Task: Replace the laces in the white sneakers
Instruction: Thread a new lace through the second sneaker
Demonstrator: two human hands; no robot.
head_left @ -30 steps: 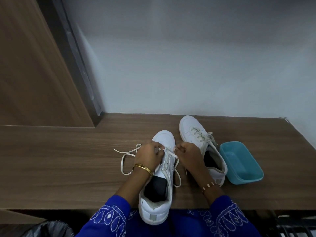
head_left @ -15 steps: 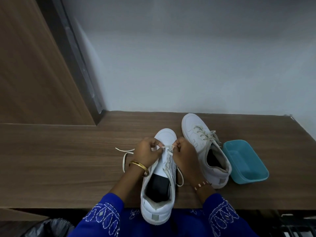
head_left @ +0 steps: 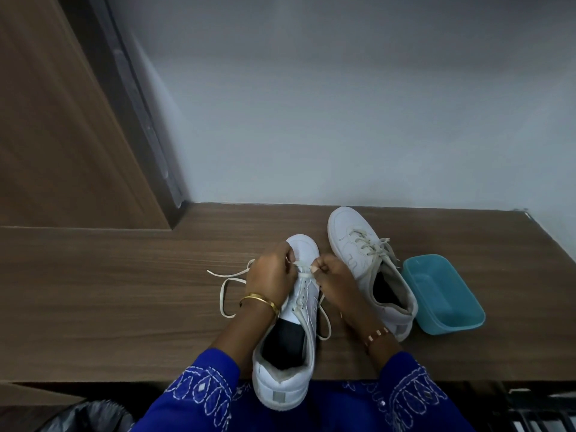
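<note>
your left hand [head_left: 274, 275] and right hand [head_left: 335, 280] each pinch the lace [head_left: 304, 271] at the toe-end eyelets; the shoe [head_left: 290, 344] overhangs the table's [head_left: 124, 291] near edge, long axis pointing away, both hands equally close.

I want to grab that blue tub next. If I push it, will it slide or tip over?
The teal plastic tub looks empty, so it is probably light. It sits flat, low and wide on the smooth wooden tabletop, so it would likely slide, not tip. Its walls look stiff.
</note>
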